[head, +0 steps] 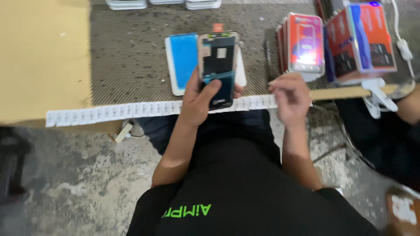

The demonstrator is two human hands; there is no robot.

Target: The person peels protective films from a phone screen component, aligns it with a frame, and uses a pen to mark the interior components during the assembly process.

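Here, left hand (199,98) gripping phone screen part (217,65), right hand (291,98) fingertips blurred

The left hand (199,98) is raised in front of the body, forearm bare and angled up and inward from the bent elbow at the lower left, its fingers curled and the thumb (210,87) pressed across the near face of what it grips, closed tight. The right hand (291,98) sits to the right at about the same height, its bare forearm running straight up from the near side, wrist slightly bent. Its fingers are loosely curled with the fingertips (275,83) drawn together toward the left, as in a pinch; whether they grip anything cannot be told.
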